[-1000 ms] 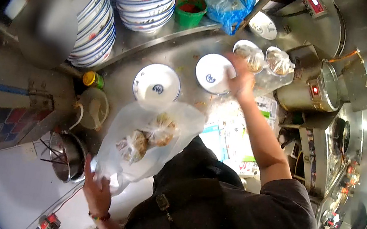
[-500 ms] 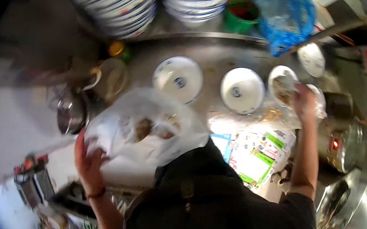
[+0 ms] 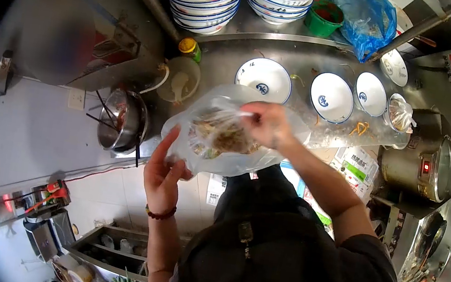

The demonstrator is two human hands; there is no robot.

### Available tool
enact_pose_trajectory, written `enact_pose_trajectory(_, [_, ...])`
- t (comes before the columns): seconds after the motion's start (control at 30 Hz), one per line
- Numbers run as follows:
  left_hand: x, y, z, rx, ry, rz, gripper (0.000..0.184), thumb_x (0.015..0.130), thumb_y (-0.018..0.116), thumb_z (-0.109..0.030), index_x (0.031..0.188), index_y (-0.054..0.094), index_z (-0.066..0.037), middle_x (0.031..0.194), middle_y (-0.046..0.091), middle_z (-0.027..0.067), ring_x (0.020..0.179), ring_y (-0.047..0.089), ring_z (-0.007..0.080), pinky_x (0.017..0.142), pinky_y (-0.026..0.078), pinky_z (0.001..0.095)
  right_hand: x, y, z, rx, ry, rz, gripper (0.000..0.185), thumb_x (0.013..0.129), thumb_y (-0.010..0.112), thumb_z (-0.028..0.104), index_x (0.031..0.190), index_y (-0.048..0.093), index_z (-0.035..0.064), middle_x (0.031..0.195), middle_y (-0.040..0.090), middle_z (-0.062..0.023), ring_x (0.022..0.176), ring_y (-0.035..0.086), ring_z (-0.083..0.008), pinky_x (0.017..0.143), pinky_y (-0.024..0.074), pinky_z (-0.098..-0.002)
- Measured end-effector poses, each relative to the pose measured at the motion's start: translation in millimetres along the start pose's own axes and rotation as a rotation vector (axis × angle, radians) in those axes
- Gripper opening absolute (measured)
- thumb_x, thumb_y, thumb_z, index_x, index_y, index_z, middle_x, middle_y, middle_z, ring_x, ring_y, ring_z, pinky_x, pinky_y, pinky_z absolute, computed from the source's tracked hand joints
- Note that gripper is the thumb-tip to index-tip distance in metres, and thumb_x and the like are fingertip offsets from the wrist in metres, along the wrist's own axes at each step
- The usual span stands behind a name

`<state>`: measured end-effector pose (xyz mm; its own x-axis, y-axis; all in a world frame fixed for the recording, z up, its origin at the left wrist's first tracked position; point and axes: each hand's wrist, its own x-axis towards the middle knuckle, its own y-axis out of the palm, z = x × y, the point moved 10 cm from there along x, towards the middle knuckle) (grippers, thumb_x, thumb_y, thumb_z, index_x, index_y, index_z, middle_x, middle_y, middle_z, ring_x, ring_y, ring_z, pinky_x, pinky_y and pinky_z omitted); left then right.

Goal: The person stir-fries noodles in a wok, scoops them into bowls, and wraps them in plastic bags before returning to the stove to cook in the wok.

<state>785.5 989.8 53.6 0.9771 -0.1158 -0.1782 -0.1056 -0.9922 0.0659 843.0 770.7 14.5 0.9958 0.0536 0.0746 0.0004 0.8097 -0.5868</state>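
A large clear plastic bag (image 3: 291,124) is spread open in front of my body, with shredded-looking food in smaller clear wrapping inside it. My left hand (image 3: 161,185) holds the bag's left edge between thumb and fingers. Reaching over the bag's mouth, my right hand (image 3: 267,125) has its fingers closed on the top of a clear bag of food (image 3: 231,140). Exactly what this food is, I cannot make out. Just beyond stand a white bowl (image 3: 257,79), a second white bowl (image 3: 331,105) and a third white bowl (image 3: 363,97), all with blue marks inside.
Stacked bowls (image 3: 207,3) stand at the back beside a green tub (image 3: 324,19) and a blue plastic bag (image 3: 364,16). On the right are a bowl with bagged food (image 3: 399,113) and a steel cooker (image 3: 421,165). A steel pot (image 3: 118,126) sits left.
My right hand has moved left from the right-hand bowl to the large bag, bringing the bagged food with it. That bowl now shows its bare inside. The head view has shifted.
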Motion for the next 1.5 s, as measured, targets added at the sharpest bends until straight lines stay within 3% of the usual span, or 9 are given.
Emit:
enact_pose_trajectory(0.33, [-4.6,0.7,8.1,0.033,0.043,-0.084,0.058,0.071,0.045,0.005,0.129,0.043,0.001,0.065,0.050,-0.0035,0.053,0.045,0.0040,0.051,0.039,0.0168,-28.2,-42.5,19.2,-0.167,-0.440,-0.206,0.022,0.076,0.060,0.007,0.097,0.064,0.0082,0.090,0.066,-0.0084,0.076,0.065,-0.0245,0.064,0.0537,-0.0292])
enact_pose_trajectory(0.47, [5.4,6.4,2.8,0.187,0.172,-0.103,0.060,0.067,0.043,0.002,0.127,0.043,0.006,0.071,0.055,-0.0028,0.050,0.031,0.0007,0.047,0.024,0.0143,-83.9,-264.1,-145.3,-0.487,0.102,-0.865,0.030,0.073,0.065,0.006,0.103,0.060,0.0044,0.088,0.064,-0.0118,0.077,0.062,-0.0205,0.067,0.0501,-0.0291])
enact_pose_trajectory(0.53, [7.2,2.9,9.8,0.130,0.242,-0.170,0.062,0.066,0.044,0.001,0.127,0.041,0.008,0.125,0.050,0.0123,0.051,0.031,0.0007,0.048,0.026,0.0136,-113.6,-353.9,-252.1,-0.438,0.137,-0.908,0.047,0.073,0.068,0.017,0.117,0.052,0.0091,0.118,0.052,-0.0134,0.107,0.051,-0.0209,0.086,0.0434,-0.0371])
enact_pose_trajectory(0.6, [11.2,2.3,17.9,0.086,0.127,-0.257,0.061,0.068,0.045,0.000,0.128,0.040,0.007,0.129,0.048,0.0132,0.051,0.031,0.0008,0.048,0.026,0.0136,-170.9,-416.3,-353.8,-0.693,1.106,-0.877,0.086,0.063,0.075,0.042,0.135,0.030,0.0306,0.144,0.013,-0.0242,0.130,0.021,-0.0366,0.099,0.0282,-0.0518])
enact_pose_trajectory(0.67, [12.3,21.7,12.6,0.128,0.086,-0.295,0.060,0.069,0.045,-0.001,0.128,0.041,0.006,0.130,0.046,0.0132,0.052,0.031,0.0013,0.048,0.027,0.0138,-155.5,-442.9,-398.6,-0.798,0.864,-0.704,0.096,0.060,0.077,0.043,0.138,0.021,0.0373,0.142,0.010,-0.0282,0.127,0.027,-0.0409,0.097,0.0309,-0.0536])
enact_pose_trajectory(0.8, [10.4,25.1,11.9,0.287,0.066,-0.385,0.058,0.071,0.045,-0.001,0.129,0.042,0.005,0.131,0.047,0.0105,0.056,0.035,0.0029,0.051,0.031,0.0154,-149.6,-472.9,-510.7,-0.637,0.558,-0.617,0.020,0.071,0.063,0.019,0.088,0.064,0.0076,0.080,0.062,-0.0215,0.074,0.061,-0.0339,0.065,0.0496,-0.0365])
enact_pose_trajectory(1.07, [-7.8,27.0,7.5,0.348,0.046,-0.416,0.057,0.067,0.046,-0.001,0.124,0.052,-0.005,0.060,0.042,-0.0071,0.053,0.032,0.0031,0.049,0.028,0.0165,-128.1,-436.4,-214.4,-0.515,0.283,-0.535,0.025,0.080,0.064,0.013,0.100,0.063,-0.0006,0.075,0.065,-0.0074,0.067,0.058,-0.0089,0.063,0.0463,-0.0238])
enact_pose_trajectory(1.17, [-0.4,39.0,2.0,0.219,0.048,-0.229,0.051,0.074,0.047,0.003,0.124,0.049,-0.004,0.135,0.042,0.0106,0.114,0.051,0.0215,0.060,0.045,0.0171,-113.6,-378.4,-106.5,-0.181,0.130,-0.502,0.022,0.081,0.061,0.007,0.100,0.062,-0.0037,0.081,0.064,-0.0029,0.070,0.055,-0.0069,0.064,0.0443,-0.0215])
enact_pose_trajectory(1.5, [-2.3,9.6,-3.5,0.039,0.042,-0.026,0.049,0.079,0.050,0.000,0.127,0.044,0.000,0.119,0.054,0.0093,0.087,0.064,0.0179,0.058,0.043,0.0187,-62.3,-24.2,-22.1,0.415,0.334,-0.036,0.010,0.080,0.064,0.010,0.082,0.063,0.0005,0.065,0.059,-0.0021,0.057,0.055,-0.0065,0.047,0.0466,-0.0221])
